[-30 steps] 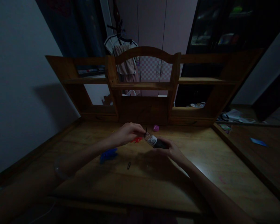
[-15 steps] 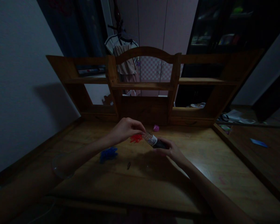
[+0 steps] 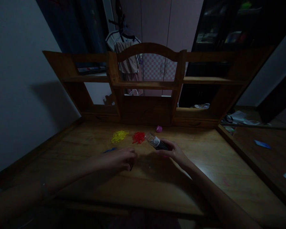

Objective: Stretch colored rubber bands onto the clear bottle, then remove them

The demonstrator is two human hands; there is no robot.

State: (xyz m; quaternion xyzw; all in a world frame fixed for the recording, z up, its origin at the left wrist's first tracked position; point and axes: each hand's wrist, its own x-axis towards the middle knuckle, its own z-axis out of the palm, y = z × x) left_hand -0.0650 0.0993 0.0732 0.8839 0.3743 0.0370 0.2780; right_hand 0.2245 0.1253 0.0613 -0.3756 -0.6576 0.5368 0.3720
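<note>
In my right hand is a clear plastic bottle with a dark and white label, tilted so its neck points up and left. My left hand is low over the desk with its thumb and forefinger apart. At its fingertips lies a small dark loop-shaped clip, partly covered. Beyond the hands are a pile of thin red pieces and a pile of thin yellow pieces. Most of the blue pile is hidden behind my left hand. A pink-purple cap-like object sits past the bottle.
The wooden desk has a raised shelf unit along its back. A wall is on the left. Off to the right, a blue packet lies on another brown surface.
My left hand has moved from the bottle's neck down and toward me, to the dark clip. The yellow pile has come into view and the blue one is mostly covered. The right hand still holds the bottle.
</note>
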